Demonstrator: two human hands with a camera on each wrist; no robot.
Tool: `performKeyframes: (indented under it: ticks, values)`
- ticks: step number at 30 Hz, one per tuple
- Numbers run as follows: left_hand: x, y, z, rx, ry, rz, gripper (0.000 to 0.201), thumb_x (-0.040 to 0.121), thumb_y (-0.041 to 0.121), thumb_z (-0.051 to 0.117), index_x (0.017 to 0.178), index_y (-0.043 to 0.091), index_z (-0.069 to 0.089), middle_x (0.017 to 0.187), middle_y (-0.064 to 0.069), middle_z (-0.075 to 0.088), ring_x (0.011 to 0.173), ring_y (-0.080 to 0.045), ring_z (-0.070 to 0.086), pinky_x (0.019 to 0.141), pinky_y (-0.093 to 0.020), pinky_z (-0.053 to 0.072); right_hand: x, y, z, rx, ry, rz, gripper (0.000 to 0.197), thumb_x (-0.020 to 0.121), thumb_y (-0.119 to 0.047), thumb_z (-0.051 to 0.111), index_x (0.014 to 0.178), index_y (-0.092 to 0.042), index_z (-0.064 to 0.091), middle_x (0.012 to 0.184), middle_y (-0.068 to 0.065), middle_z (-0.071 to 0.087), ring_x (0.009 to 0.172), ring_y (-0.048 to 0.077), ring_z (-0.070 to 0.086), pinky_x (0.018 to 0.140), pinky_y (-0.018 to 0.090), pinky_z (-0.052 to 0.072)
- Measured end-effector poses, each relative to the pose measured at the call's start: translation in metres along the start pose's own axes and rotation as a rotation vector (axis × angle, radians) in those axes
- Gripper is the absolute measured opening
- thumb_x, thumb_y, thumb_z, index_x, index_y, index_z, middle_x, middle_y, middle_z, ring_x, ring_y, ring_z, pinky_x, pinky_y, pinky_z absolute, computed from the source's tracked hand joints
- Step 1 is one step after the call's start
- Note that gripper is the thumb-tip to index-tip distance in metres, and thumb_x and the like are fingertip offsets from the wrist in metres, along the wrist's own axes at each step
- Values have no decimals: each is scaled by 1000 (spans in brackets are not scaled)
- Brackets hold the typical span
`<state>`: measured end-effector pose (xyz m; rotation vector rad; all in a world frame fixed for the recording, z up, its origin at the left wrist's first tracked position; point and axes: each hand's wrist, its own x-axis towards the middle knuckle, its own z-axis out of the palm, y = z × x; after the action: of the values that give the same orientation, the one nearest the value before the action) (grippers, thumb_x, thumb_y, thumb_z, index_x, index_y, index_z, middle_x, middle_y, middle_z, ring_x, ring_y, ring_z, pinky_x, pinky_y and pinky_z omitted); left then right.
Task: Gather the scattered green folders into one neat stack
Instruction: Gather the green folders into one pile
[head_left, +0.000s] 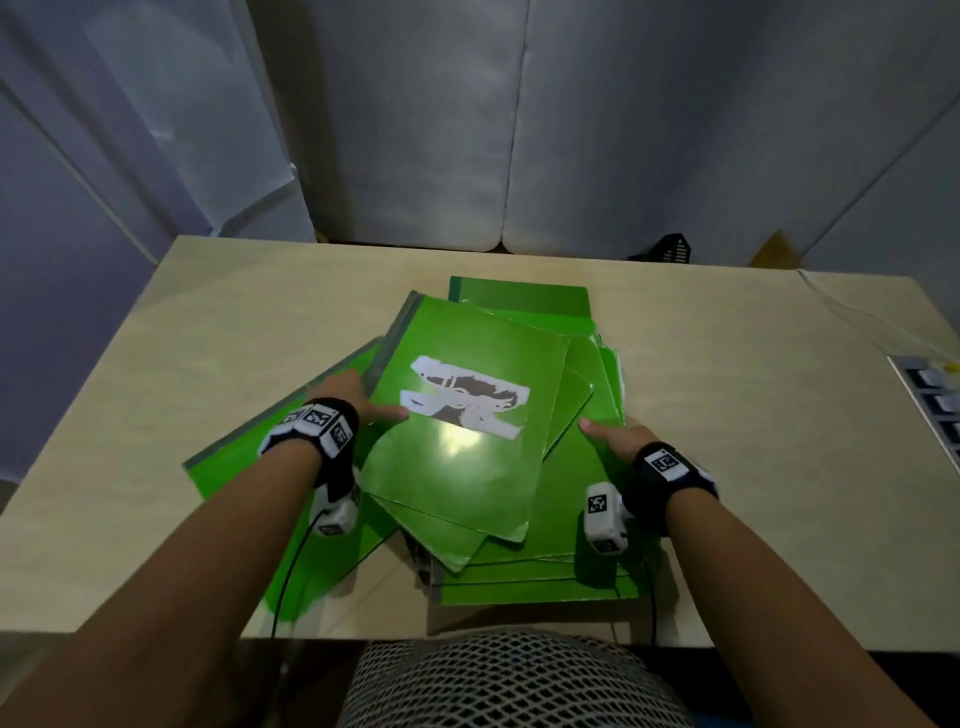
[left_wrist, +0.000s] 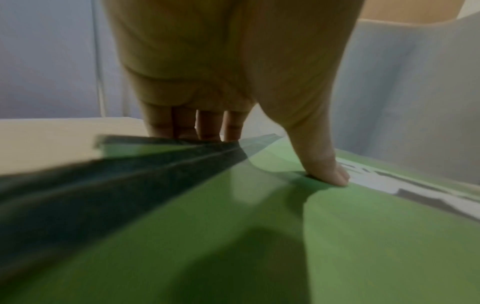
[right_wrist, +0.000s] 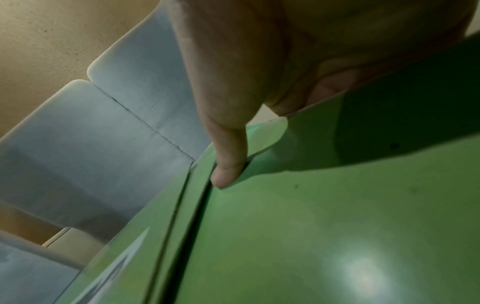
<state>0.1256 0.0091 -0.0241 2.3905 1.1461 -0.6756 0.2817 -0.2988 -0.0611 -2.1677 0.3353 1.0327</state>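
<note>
— When you looked down from the head camera, what did the green folders (head_left: 519, 467) look like?

— They were glossy and bright green, heaped in a loose, fanned pile near the middle of the pale wooden table (head_left: 182, 322). None were squared up: corners stuck out at different angles, one dark green folder (head_left: 519, 299) poked out at the far end, and another lay splayed to the left under the left forearm. The top folder (head_left: 467, 452) was tilted and carried a torn white label (head_left: 467, 397) with dark patches; a lamp glare shone on its cover.

— And the hands?

— Both gripped the pile from its sides. The left hand (head_left: 358, 402) held the top folder's left edge, thumb (left_wrist: 330, 166) pressed flat on the cover beside the label, the other fingers (left_wrist: 207, 125) tucked down behind the edge. In the left wrist view the dark edges of the folders fanned out beneath those fingers.

— The right one?

— The right hand (head_left: 615, 441) was at the pile's right edge, thumb (right_wrist: 228, 164) lying on a green cover where two edges overlapped. The remaining fingers disappeared under a lifted cover, so it pinched the folders there; how many sheets it held, I couldn't tell.

— Anything else around?

— Grey padded panels (head_left: 675, 130) stood behind the table, and a woven mesh object (head_left: 514, 680) sat at the near edge.
</note>
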Motion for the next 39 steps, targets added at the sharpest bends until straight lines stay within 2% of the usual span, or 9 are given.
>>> performKeyframes:
  ticks: [4,10,16,21,24,27,30,35,39]
  values:
    - [-14,15,11,-58,-18,132,82,72,48,77,131,7,38,120,-13,58,104,-31,61,74,-35,49,3,-2,-3,24,-22,-4,91,74,-58,69,144,-9,36,146,17,42,127,37,47,105,50,39]
    - [-32,47,40,-143,-125,265,113,77,29,77,153,21,-6,136,-19,52,103,-32,65,83,-38,56,-5,-3,-3,223,-57,-57,89,75,-72,52,147,-24,32,155,9,30,139,31,34,113,46,26]
    - [-37,58,63,69,-194,287,124,73,47,76,148,31,-21,138,-25,47,102,-36,64,86,-45,56,-4,4,-2,2,-3,-3,105,64,-62,73,146,-9,33,151,18,34,133,37,39,105,49,36]
    - [-28,33,61,-58,-40,248,110,67,72,63,151,37,3,154,-22,21,134,-41,38,102,-51,44,-5,1,-1,-154,21,-22,98,69,-60,71,143,-4,38,148,20,39,129,37,45,101,46,41]
    - [-21,15,63,-416,207,-121,90,76,60,65,144,11,30,144,-22,34,131,-39,39,104,-49,42,-9,0,-1,-183,17,-28,97,69,-61,70,142,-5,39,147,21,40,127,37,47,101,46,43]
    - [-17,4,59,-777,183,-431,78,81,37,71,138,-2,34,139,-23,43,123,-39,49,100,-46,46,-12,-3,-4,-219,12,-20,98,72,-63,66,143,-2,36,148,22,38,128,38,46,103,46,42]
    - [-9,0,56,-1076,67,-440,76,80,24,75,137,-9,36,131,-20,54,115,-37,58,95,-43,50,-12,-6,-6,-240,-6,-6,98,73,-64,65,142,-1,36,147,22,38,127,38,47,102,46,42]
    - [0,1,56,-1125,24,-406,108,63,40,85,144,-2,29,140,-23,46,121,-42,50,99,-52,45,-13,-7,-6,-230,-17,6,99,72,-66,65,141,-1,37,147,23,39,127,39,46,104,51,40]
    - [3,4,41,-1036,41,-353,85,77,38,76,140,-7,39,138,-23,50,121,-39,53,102,-44,45,-14,-6,-7,-194,-19,15,100,71,-64,67,142,-2,36,147,22,38,127,39,46,104,51,40]
